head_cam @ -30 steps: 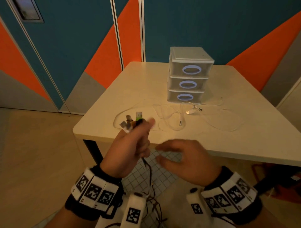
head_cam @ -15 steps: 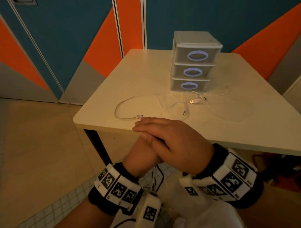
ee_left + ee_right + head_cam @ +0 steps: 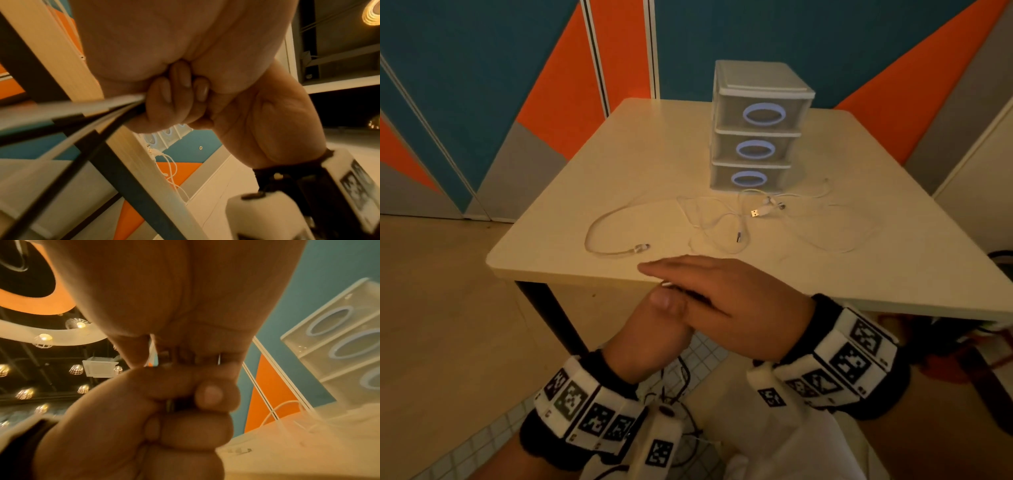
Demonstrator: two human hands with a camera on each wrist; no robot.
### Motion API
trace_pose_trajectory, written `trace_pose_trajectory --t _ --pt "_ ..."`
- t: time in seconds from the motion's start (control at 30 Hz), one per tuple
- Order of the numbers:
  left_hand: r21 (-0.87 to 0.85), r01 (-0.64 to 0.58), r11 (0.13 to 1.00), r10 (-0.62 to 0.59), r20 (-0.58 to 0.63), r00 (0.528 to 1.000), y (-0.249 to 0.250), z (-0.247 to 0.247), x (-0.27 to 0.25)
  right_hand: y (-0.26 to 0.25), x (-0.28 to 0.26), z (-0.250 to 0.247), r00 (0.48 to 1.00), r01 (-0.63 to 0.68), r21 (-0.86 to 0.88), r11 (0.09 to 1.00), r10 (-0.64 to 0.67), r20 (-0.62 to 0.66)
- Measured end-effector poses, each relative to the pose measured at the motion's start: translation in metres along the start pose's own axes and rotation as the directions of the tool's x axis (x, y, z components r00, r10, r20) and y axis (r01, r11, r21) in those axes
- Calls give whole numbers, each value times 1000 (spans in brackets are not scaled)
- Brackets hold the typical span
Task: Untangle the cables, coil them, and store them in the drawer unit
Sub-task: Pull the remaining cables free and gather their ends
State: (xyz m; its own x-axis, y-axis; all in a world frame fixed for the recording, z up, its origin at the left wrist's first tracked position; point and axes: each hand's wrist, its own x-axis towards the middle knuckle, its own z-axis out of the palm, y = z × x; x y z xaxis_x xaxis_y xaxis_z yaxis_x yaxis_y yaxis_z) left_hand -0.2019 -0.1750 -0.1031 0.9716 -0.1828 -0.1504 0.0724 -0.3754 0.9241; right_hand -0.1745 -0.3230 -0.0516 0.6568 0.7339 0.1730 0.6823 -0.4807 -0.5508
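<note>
- A person's left hand [image 3: 654, 329], wrist banded with square-patterned marker blocks, is fisted just off the near edge of the table [image 3: 654, 164], fingers [image 3: 180, 91] curled tight round a bundle of dark cords [image 3: 86, 116] that trail down from the fist.
- The right hand [image 3: 726, 305] lies flat across the top of that fist, fingers [image 3: 674, 270] straight and pressed together, reaching over the table's near edge; whether it grips anything cannot be told.
- On the smooth, pale, round-cornered tabletop, thin white USB cables [image 3: 722, 226] sprawl in loose, overlapping loops from near the front edge toward the middle, uncoiled; one loop ends in a small plug [image 3: 641, 247] near the front-left corner, and a metal USB plug [image 3: 756, 213] lies farther back.
- Just behind the tangle stands the drawer unit [image 3: 756, 126], a boxy translucent plastic stack of three shut drawers, each fronted by an oval blue-white ring pull.
</note>
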Motion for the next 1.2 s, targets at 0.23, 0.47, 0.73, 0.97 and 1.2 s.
trace_pose_trajectory --t 0.23,0.47,0.73,0.97,1.2 --pt "-4 -181 984 181 19 983 8 -1 10 80 15 -71 937 -300 -270 915 229 -264" --pt "34 -207 978 206 19 978 11 -4 17 134 52 -65 908 -296 -612 734 415 59" --pt "28 -207 978 207 -2 978 10 -11 24 138 62 -81 944 -315 -561 765 311 -106" --pt "-72 -273 959 258 -170 951 31 -21 49 120 53 -108 905 -298 -141 944 233 -355" --pt "-110 -362 926 332 -223 917 73 -17 69 71 35 -100 865 -132 -151 980 39 -501"
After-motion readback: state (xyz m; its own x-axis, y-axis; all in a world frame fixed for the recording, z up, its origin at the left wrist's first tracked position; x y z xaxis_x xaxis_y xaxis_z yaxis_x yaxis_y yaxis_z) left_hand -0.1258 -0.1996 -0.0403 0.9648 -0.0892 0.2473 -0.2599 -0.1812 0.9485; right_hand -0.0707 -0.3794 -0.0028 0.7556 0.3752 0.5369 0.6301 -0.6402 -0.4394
